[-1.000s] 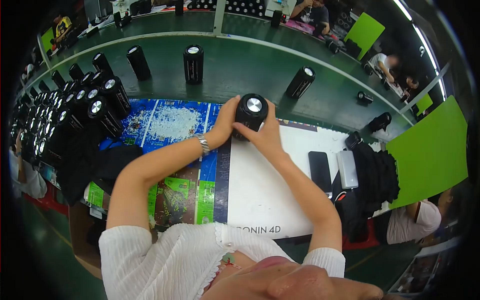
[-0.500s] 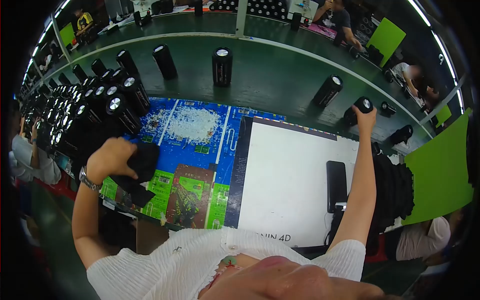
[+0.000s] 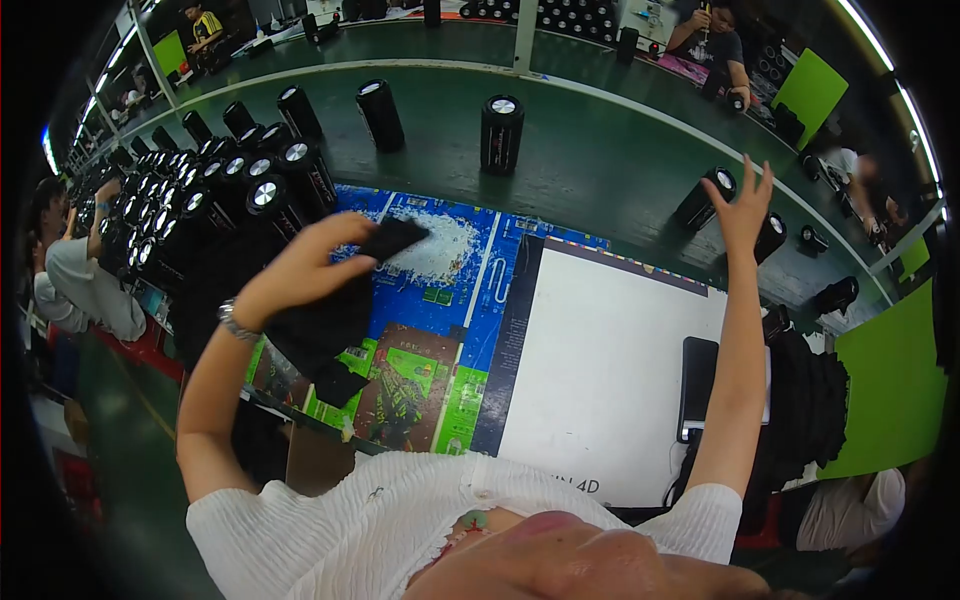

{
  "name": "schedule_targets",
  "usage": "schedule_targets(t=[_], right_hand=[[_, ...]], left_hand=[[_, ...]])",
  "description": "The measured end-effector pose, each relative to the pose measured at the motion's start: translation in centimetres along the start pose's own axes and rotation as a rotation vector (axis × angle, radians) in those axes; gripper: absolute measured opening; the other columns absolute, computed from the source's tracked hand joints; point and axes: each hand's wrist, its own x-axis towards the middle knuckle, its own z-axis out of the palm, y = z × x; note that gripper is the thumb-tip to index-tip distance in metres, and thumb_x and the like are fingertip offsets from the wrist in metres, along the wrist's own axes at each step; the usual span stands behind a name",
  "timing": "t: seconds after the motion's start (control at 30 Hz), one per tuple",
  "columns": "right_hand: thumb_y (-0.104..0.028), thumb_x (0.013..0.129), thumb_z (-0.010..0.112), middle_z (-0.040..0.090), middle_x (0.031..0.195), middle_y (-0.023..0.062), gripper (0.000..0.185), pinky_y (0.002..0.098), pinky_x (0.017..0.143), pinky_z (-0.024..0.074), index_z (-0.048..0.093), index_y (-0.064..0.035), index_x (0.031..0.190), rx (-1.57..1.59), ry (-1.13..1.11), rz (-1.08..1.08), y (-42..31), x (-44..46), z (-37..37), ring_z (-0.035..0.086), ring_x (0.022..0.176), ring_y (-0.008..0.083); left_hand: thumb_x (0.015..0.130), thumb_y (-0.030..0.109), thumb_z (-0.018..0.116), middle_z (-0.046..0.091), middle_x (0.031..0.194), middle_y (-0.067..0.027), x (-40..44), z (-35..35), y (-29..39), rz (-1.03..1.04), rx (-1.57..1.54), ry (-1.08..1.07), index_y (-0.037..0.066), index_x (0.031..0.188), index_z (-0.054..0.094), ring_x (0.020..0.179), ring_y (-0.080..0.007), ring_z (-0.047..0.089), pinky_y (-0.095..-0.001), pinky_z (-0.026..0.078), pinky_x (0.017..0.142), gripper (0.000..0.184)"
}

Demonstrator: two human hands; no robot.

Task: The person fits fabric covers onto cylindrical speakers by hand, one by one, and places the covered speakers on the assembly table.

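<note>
- Left hand (image 3: 300, 272): fingers pinched shut on a black cloth (image 3: 395, 238), whose free end pokes out over the pale patch (image 3: 455, 250) of the blue sheet (image 3: 400, 310).
- More dark fabric (image 3: 325, 330) sits under that hand, one corner close to the near edge. Can't tell if it's all one piece.
- Right hand (image 3: 745, 215): fingers spread wide, gripping nothing, up over the green bench (image 3: 600, 140). One cylinder (image 3: 772, 240) is just beside it, partly hidden. The thumb overlaps a tilted-looking cylinder (image 3: 700, 206), can't tell if they touch.
- Decent gap from there to the middle cylinder (image 3: 500, 140), which stands well apart.
- Between the arms there's the white sheet (image 3: 610, 370), loads of elbow room. Right forearm crosses the phone's (image 3: 697, 375) edge though.
- Left side's tight: cylinder bunch (image 3: 265, 195) crowds right up to the fabric.
- Right side's boxed in by a black pile (image 3: 810, 400) and green panel (image 3: 890, 370).
</note>
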Motion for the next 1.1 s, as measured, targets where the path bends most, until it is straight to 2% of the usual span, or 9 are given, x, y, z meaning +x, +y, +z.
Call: schedule_targets(t=[0.13,0.2,0.47,0.53,0.6,0.67,0.93,1.07,1.1], right_hand=[[-0.031,0.071,0.079,0.058,0.118,0.0211,0.072,0.0393,0.091,0.0455,0.046,-0.0125,0.132,0.469,-0.421,0.342,1.2,-0.9,4.6,0.058,0.108,0.0345],[-0.029,0.070,0.080,0.061,0.112,0.0191,0.072,0.0410,0.089,0.0464,0.046,-0.0127,0.132,0.468,-0.390,0.252,-0.4,-0.6,3.8,0.060,0.103,0.0344],[-0.021,0.067,0.082,0.060,0.116,0.0148,0.073,0.0314,0.085,0.0499,0.047,-0.0111,0.130,1.247,-0.433,-0.007,-23.6,1.5,-5.8,0.062,0.102,0.0222],[-0.020,0.067,0.082,0.059,0.119,0.0168,0.072,0.0339,0.088,0.0495,0.048,-0.0105,0.130,1.311,-0.614,-0.097,-30.1,0.7,-6.5,0.061,0.104,0.0259],[-0.018,0.068,0.081,0.059,0.116,0.0153,0.075,0.0330,0.091,0.0475,0.044,-0.0109,0.133,1.384,-0.445,-0.329,-36.4,-1.2,-4.8,0.060,0.104,0.0240],[-0.022,0.065,0.082,0.059,0.115,0.0205,0.080,0.0364,0.090,0.0473,0.041,-0.0097,0.133,1.402,-0.518,-0.300,-41.6,-2.6,-5.2,0.060,0.105,0.0337],[-0.042,0.060,0.085,0.050,0.122,0.0332,0.113,0.0412,0.094,0.0447,0.018,0.0040,0.139,1.428,-0.798,-0.129,-48.2,-4.8,-5.3,0.052,0.113,0.0441],[-0.050,0.058,0.085,0.043,0.131,0.0315,0.125,0.0422,0.098,0.0424,0.011,0.0040,0.142,1.384,-0.715,-0.144,-45.1,-3.3,-4.6,0.047,0.120,0.0435],[-0.046,0.063,0.083,0.048,0.130,0.0269,0.113,0.0409,0.096,0.0445,0.018,0.0048,0.140,1.356,-0.766,-0.049,-42.9,-2.4,-4.8,0.050,0.119,0.0374]], left_hand=[[0.079,0.016,0.069,0.057,0.111,-0.0148,1.1,6.9,2.3,-0.109,-0.348,-0.299,0.002,0.081,0.054,0.099,-0.0281,0.057,-0.0360,0.045,0.084,0.021],[0.076,0.017,0.071,0.055,0.113,-0.0142,1.0,9.8,2.6,0.274,-0.223,-0.224,0.006,0.077,0.052,0.105,-0.0301,0.052,-0.0393,0.041,0.089,0.022],[0.074,0.016,0.073,0.052,0.108,-0.0105,0.3,11.2,3.0,0.318,-0.183,-0.199,0.008,0.077,0.050,0.106,-0.0294,0.048,-0.0411,0.037,0.091,0.025],[0.076,0.017,0.072,0.052,0.109,-0.0121,0.0,11.4,3.2,0.305,-0.180,-0.205,0.007,0.077,0.051,0.109,-0.0310,0.047,-0.0422,0.037,0.092,0.024],[0.077,0.018,0.071,0.052,0.110,-0.0132,-0.2,11.2,3.4,0.302,-0.160,-0.195,0.006,0.077,0.050,0.110,-0.0321,0.047,-0.0430,0.037,0.094,0.024],[0.081,0.022,0.068,0.053,0.108,-0.0148,-0.3,10.9,3.5,0.374,-0.097,-0.128,0.003,0.082,0.053,0.108,-0.0316,0.048,-0.0424,0.039,0.094,0.025],[0.084,0.009,0.062,0.056,0.111,-0.0180,-0.8,10.7,1.7,0.165,-0.272,0.034,0.000,0.101,0.061,0.110,-0.0359,0.050,-0.0421,0.038,0.096,0.020],[0.088,0.009,0.060,0.064,0.090,-0.0111,-0.6,9.8,1.3,-0.309,-0.512,0.184,0.000,0.102,0.060,0.084,-0.0202,0.061,-0.0331,0.047,0.080,0.017],[0.089,0.010,0.060,0.064,0.087,-0.0087,-0.6,9.7,0.5,-0.396,-0.586,0.257,-0.001,0.103,0.059,0.081,-0.0149,0.060,-0.0289,0.047,0.076,0.017]])
